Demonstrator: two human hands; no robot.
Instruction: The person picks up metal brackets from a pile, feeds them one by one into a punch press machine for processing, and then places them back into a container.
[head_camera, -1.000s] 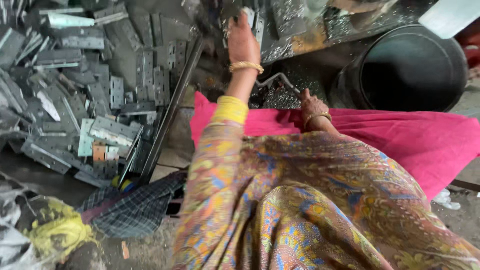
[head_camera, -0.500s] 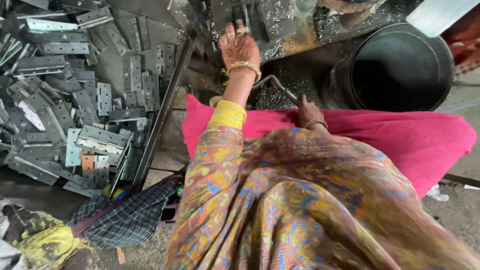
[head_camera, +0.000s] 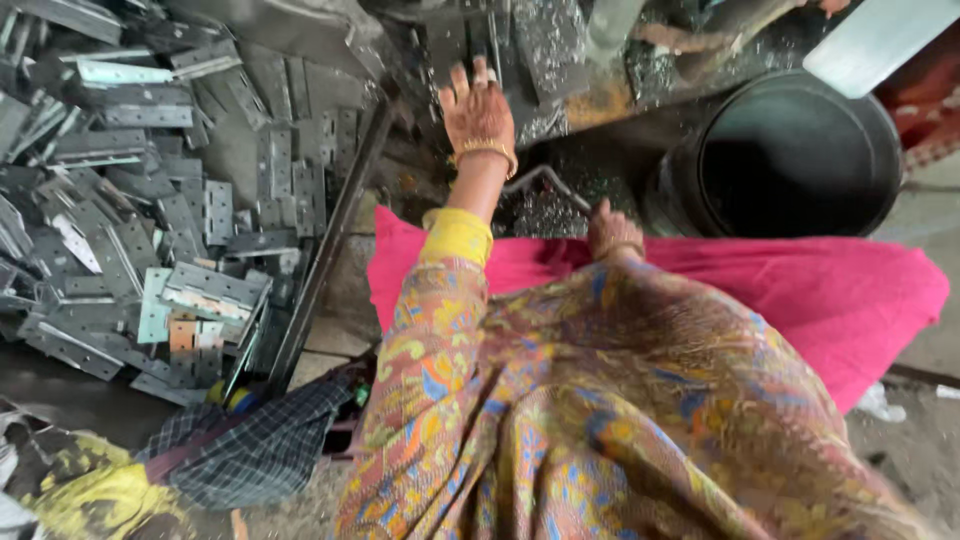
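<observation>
Moved: left hand (head_camera: 478, 115) further forward — fingers spread flat on metal plates (head_camera: 480, 40) at the machine bed's near edge. Right hand (head_camera: 612, 228) closed on bent lever (head_camera: 545, 182). I judge most hinges (head_camera: 150, 220) unprocessed — heap remains.

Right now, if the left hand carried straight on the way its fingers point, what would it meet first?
The left hand already seems to rest on flat metal plates; going further, it would probably slide over those plates, though depth is unclear.

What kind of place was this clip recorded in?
Probably a small metal workshop. A heap of flat grey metal hinges lies at the left, metal shavings litter the work surface by the left hand, and a black bucket stands alongside.
</observation>
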